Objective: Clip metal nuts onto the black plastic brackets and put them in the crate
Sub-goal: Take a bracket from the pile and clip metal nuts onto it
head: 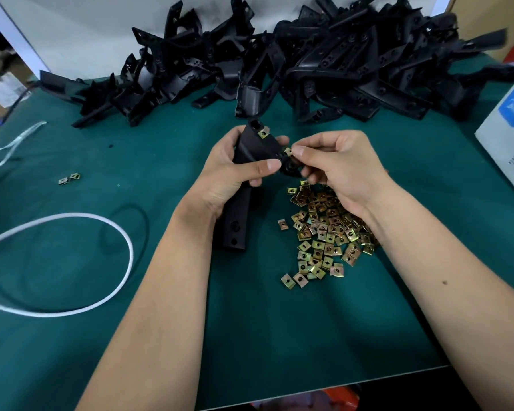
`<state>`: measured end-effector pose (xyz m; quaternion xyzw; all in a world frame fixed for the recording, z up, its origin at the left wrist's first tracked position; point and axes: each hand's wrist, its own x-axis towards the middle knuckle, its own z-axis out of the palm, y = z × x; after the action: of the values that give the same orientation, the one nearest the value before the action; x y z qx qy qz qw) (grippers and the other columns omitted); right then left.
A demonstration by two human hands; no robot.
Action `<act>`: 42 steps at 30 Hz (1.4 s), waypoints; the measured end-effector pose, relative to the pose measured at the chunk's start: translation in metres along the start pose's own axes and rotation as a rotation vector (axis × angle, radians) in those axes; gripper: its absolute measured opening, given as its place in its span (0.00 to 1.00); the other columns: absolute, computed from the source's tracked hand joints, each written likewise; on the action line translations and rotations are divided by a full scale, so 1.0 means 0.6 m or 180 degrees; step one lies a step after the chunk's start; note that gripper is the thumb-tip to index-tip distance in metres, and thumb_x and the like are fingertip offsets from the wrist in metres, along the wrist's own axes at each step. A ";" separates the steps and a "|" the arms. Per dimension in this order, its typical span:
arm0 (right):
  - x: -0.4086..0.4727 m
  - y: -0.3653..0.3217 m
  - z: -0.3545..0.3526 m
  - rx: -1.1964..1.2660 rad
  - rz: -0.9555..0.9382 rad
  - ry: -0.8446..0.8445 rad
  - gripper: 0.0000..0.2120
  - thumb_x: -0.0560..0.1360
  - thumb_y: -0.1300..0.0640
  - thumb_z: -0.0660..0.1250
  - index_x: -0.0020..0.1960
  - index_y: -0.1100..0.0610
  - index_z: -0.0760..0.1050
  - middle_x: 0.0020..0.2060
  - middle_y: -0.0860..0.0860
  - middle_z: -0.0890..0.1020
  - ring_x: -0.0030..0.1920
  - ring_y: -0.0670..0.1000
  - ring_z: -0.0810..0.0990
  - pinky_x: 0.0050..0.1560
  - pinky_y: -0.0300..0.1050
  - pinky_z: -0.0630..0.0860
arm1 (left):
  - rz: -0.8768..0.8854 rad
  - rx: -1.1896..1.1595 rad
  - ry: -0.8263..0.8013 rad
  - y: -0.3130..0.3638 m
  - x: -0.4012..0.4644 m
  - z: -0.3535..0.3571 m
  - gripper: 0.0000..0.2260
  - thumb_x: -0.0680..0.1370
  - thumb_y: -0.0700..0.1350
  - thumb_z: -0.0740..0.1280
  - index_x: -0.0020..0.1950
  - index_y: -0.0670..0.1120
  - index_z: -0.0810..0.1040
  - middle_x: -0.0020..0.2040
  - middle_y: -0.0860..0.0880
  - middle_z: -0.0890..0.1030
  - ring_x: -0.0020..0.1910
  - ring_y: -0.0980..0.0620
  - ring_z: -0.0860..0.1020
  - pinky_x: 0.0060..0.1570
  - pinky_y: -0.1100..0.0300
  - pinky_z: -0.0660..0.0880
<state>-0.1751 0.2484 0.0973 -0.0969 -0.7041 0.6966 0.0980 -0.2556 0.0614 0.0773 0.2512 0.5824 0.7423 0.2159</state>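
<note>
My left hand (232, 170) grips a black plastic bracket (239, 215) upright above the green mat. One metal nut (263, 133) is clipped on the bracket's upper edge. My right hand (339, 167) pinches a second metal nut (288, 151) between thumb and forefinger, right against the bracket's side tab. Under my right wrist lies a heap of several loose brass-coloured nuts (324, 232). No crate is in view.
A big pile of black brackets (294, 63) fills the back of the green mat (131, 161). A white box (508, 134) stands at the right edge. A white cable loop (101, 223) and two stray nuts (69, 178) lie at the left.
</note>
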 end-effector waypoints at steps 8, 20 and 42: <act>-0.001 -0.001 0.002 0.0001 0.0037 -0.0109 0.03 0.78 0.64 0.73 0.46 0.60 0.84 0.34 0.53 0.82 0.32 0.46 0.77 0.32 0.37 0.75 | -0.0066 0.0052 0.0052 0.002 0.000 0.002 0.27 0.67 0.41 0.80 0.62 0.42 0.74 0.56 0.45 0.86 0.33 0.54 0.75 0.33 0.64 0.73; -0.003 -0.004 0.015 0.0570 0.0406 -0.0213 0.07 0.79 0.64 0.70 0.43 0.60 0.83 0.34 0.51 0.82 0.34 0.46 0.77 0.32 0.35 0.75 | -0.0127 0.0193 0.0113 0.005 0.000 -0.002 0.16 0.70 0.38 0.78 0.54 0.42 0.77 0.39 0.49 0.82 0.35 0.52 0.77 0.33 0.64 0.75; 0.002 -0.002 -0.005 -0.0286 -0.0211 0.0206 0.04 0.79 0.67 0.70 0.49 0.61 0.83 0.36 0.55 0.84 0.33 0.46 0.78 0.32 0.36 0.74 | -0.0082 -0.0085 0.0153 0.006 -0.007 -0.003 0.14 0.68 0.39 0.78 0.49 0.43 0.76 0.38 0.49 0.81 0.33 0.54 0.77 0.30 0.65 0.71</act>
<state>-0.1754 0.2518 0.0984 -0.1003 -0.7340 0.6571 0.1393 -0.2533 0.0566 0.0801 0.2229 0.5806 0.7531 0.2147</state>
